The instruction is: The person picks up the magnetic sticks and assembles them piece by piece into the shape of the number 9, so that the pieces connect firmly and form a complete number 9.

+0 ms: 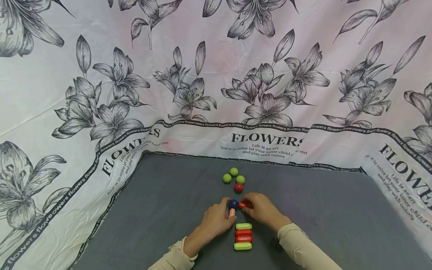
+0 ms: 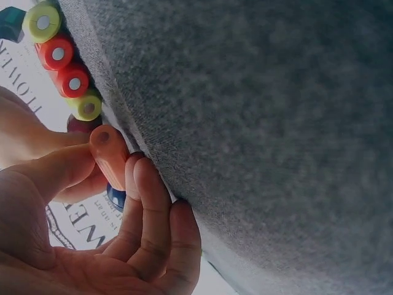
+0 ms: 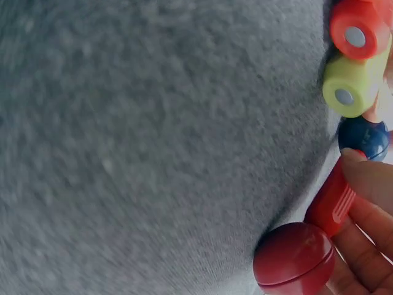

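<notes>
My left hand (image 1: 216, 218) pinches an orange rod (image 1: 231, 213), my right hand (image 1: 260, 208) a red rod (image 3: 331, 196), both at a blue ball (image 1: 233, 204).
Joining looks underway; whether either is fixed, I cannot tell. Nearer me, four rods (image 1: 243, 232) lie unused in a row; beyond, three green balls (image 1: 227, 178) and one red ball (image 1: 238, 188) wait.

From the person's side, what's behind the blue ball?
A red ball, then three green balls, beyond the blue ball. In the head view, it hides the tabletop just behind it.
</notes>
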`<move>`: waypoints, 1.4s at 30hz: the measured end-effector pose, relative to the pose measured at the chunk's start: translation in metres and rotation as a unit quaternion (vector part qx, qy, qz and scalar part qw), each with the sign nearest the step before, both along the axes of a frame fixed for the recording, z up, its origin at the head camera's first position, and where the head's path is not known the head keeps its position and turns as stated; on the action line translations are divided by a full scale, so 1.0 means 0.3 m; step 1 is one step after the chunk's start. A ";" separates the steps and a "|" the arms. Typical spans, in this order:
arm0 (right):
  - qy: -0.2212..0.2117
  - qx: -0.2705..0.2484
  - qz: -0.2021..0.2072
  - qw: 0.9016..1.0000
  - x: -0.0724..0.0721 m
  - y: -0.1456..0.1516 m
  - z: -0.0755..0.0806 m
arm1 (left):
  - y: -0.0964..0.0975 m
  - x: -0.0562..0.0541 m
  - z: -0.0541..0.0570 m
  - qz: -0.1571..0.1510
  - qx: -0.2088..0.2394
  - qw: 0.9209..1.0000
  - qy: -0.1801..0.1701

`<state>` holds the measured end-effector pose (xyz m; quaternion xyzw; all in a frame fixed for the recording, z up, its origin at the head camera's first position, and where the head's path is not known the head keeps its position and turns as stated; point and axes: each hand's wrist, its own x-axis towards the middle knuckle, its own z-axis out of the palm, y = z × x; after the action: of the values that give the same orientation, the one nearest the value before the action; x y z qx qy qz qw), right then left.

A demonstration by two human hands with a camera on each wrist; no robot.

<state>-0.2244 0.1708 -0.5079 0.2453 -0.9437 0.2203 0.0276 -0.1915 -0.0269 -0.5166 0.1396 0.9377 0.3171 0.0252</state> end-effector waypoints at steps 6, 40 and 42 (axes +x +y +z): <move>-0.005 -0.018 -0.005 1.000 -0.031 0.010 0.018 | -0.001 0.002 0.005 -0.001 0.001 1.000 0.002; -0.014 -0.124 -0.085 0.988 -0.223 -0.022 0.013 | 0.004 0.006 0.009 -0.001 0.004 1.000 -0.012; -0.009 -0.124 -0.081 0.989 -0.225 -0.028 0.013 | 0.003 0.005 0.009 -0.001 0.003 1.000 -0.013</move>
<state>-0.2919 0.1626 -0.5042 0.1607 -0.9261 0.3347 0.0670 -0.1900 -0.0260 -0.5139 0.1364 0.9361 0.3221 0.0367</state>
